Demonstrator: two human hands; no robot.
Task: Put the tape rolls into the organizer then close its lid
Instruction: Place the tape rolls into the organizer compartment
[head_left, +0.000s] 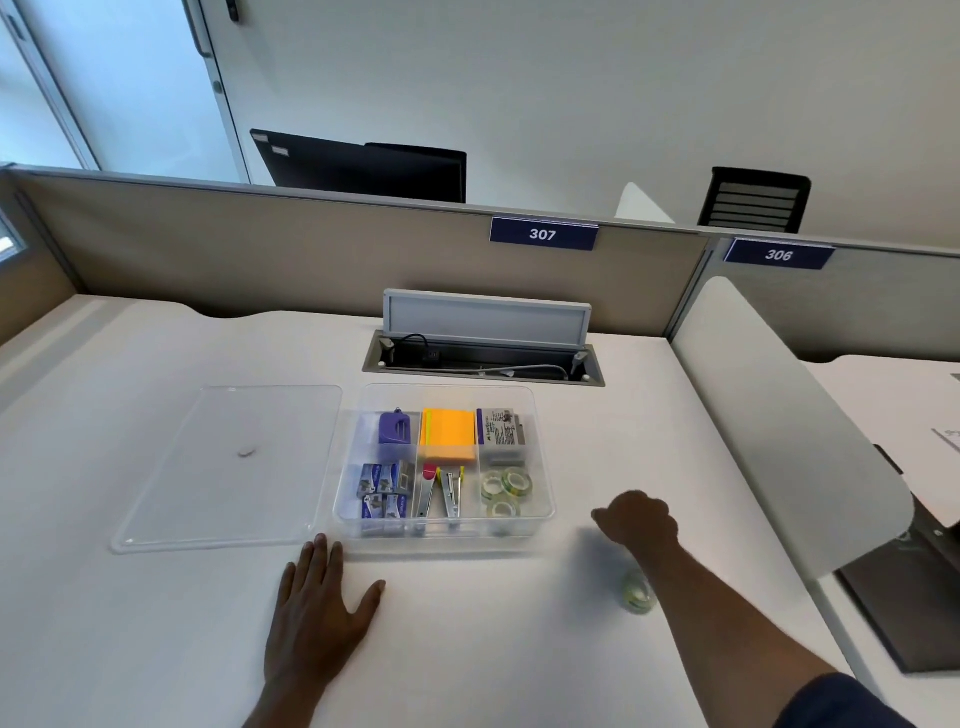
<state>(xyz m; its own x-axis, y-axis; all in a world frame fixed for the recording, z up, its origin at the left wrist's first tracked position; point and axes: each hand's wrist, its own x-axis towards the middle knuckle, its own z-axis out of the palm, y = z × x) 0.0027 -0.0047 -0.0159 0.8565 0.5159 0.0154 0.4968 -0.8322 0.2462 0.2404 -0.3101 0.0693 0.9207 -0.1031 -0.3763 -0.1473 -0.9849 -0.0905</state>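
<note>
While three tape rolls already sit in the near-right compartment of the organizer, one loose roll is still on the desk, right of the organizer and nearer to us, partly tucked behind our right forearm. Our right hand hovers just right of the organizer with fingers curled in; we can't tell whether it holds anything. Our left hand lies flat and released on the desk, fingertips near the lid, which lies flat just left of the organizer. Risks as we judge them: the forearm could nudge the loose roll, and being round it would roll off along the smooth white top; four rolls in one small cell could stack above the rim and stop the lid seating. Rolls are glossy, translucent greenish rings. Organizer and lid are clear rigid plastic with rounded corners, so edges are hard to read and a misaligned lid is easy to miss.
</note>
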